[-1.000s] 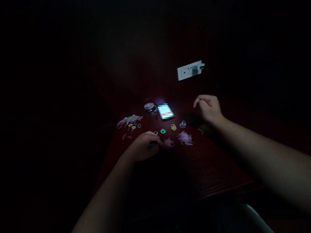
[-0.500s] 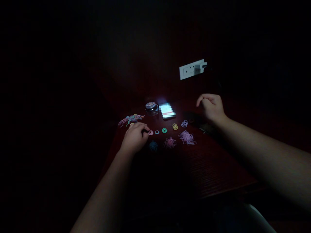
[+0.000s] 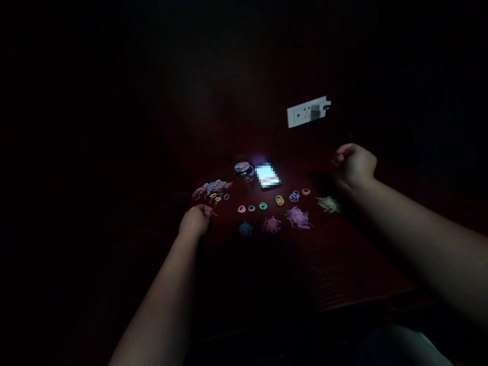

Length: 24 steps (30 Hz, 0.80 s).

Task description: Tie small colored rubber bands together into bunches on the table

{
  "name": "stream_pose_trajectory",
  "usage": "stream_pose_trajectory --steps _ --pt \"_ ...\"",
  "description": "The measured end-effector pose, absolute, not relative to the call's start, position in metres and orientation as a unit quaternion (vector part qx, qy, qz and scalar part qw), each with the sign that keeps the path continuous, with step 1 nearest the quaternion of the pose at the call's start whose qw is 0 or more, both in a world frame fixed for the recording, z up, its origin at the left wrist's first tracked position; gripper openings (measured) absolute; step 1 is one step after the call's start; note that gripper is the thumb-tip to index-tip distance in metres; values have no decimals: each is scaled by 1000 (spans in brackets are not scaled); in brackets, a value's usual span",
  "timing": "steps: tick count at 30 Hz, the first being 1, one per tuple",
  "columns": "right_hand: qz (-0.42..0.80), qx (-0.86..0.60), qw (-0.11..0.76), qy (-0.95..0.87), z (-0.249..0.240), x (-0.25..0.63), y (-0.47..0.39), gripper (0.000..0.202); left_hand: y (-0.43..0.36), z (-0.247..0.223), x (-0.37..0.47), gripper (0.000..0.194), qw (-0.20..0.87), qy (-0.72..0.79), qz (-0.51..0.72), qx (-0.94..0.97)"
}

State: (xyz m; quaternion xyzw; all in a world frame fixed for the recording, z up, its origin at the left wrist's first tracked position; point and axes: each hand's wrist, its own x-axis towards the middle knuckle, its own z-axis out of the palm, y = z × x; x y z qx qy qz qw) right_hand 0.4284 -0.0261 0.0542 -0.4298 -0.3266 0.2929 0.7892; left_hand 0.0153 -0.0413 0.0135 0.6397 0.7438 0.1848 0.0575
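Observation:
My left hand (image 3: 195,221) is low at the left of the table, its fingers pinched together. A small pale rubber band (image 3: 214,214) shows just beyond those fingertips; whether they grip it I cannot tell. Behind them lies a mixed pile of coloured rubber bands (image 3: 212,188), with a few loose yellow and blue ones in front. Raised at the right, my right hand (image 3: 355,165) is curled closed, and what it may hold is hidden. Below it is a heap of pale yellow bands (image 3: 328,204), partly beside the forearm.
A row of small coloured bands, from a pink one (image 3: 241,209) to an orange one (image 3: 306,191), crosses the table. Nearer are blue (image 3: 245,229), pink (image 3: 271,224) and purple heaps (image 3: 299,218). Behind stand a lidded jar (image 3: 244,172), a lit phone (image 3: 267,176) and a wall socket (image 3: 308,112).
My left hand has drawn back toward me, uncovering loose bands by the mixed pile. My right hand has moved right, exposing the yellow heap and the orange band. The view has shifted slightly.

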Motion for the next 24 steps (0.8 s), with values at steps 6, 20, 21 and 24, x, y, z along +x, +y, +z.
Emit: stream_pose_trajectory --steps 6,20,21,24 --pt "299 -425 781 -347 44 412 -28 12 -46 15 19 18 32 723 254 642" --pt "302 -448 746 -390 44 400 -36 12 -44 14 25 22 72 665 377 641" --pt "303 -450 739 -399 43 399 -37 13 -43 12 25 22 78 661 380 642" --pt "307 -454 716 -433 41 395 -40 14 -38 5 23 24 105 653 389 641"
